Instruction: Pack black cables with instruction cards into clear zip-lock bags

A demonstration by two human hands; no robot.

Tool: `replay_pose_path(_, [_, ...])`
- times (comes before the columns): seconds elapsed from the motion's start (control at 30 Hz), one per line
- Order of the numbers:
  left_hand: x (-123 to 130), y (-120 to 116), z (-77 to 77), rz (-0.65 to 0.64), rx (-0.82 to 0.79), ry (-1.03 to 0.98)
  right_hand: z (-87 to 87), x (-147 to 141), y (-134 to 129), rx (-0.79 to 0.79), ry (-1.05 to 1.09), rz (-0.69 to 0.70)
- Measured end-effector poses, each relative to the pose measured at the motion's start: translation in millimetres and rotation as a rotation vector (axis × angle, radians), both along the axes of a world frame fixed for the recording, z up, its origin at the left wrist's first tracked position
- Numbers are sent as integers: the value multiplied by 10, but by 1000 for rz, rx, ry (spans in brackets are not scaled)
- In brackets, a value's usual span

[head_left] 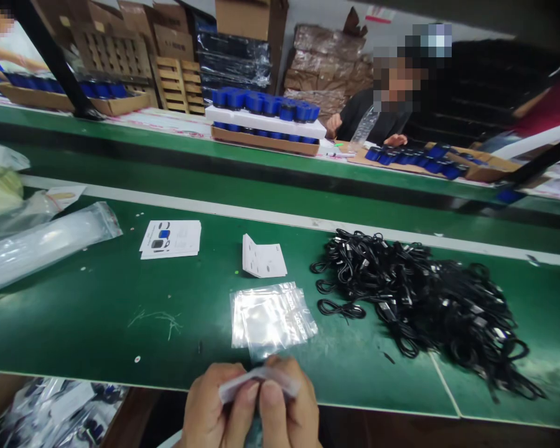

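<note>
The left hand (pixel 217 401) and the right hand (pixel 292 404) meet at the near edge of the green bench (pixel 191 311); the fingers of both are clamped on a small clear plastic bag (pixel 256 377), thumbs side by side on it; just beyond them lie flat clear bags (pixel 273 316), with a folded leaflet (pixel 264 258) behind; a stack of printed cards (pixel 170 239) rests to the left, and a heap of black cables (pixel 415 298) spreads to the right.

Blue cylinders (pixel 270 104) atop white slab (pixel 256 122); clear bottle (pixel 366 126) near person (pixel 378 102); wooden pallet (pixel 180 84) beside black-wrapped stack (pixel 233 62).
</note>
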State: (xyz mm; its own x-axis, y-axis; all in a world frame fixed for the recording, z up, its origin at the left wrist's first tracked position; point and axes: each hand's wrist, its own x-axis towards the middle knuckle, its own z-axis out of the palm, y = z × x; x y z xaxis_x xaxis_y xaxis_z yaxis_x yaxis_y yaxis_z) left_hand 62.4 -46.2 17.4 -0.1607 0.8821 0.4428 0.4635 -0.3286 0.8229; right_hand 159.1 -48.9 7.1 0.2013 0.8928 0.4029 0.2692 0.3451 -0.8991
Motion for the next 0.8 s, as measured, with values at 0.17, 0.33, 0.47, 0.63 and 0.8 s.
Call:
replay_pose_path(0.17, [-139,183,141,-295,-105,-32,155,171,140,-217,251,231])
replay_pose_path(0.33, [-249,296,249,-443,-259,5,258,325,217,-243,162,313])
replay_pose_path(0.47, [-262,298,277,-432,-245,51,283,392,206,-279,108,303])
replay_pose_path(0.63, [-235,283,302,-405,-310,107,312,419,201,-292,-1,322])
replay_pose_path(0.8, [-254,291,275,-366,-288,128,291,371,190,-191,-47,268])
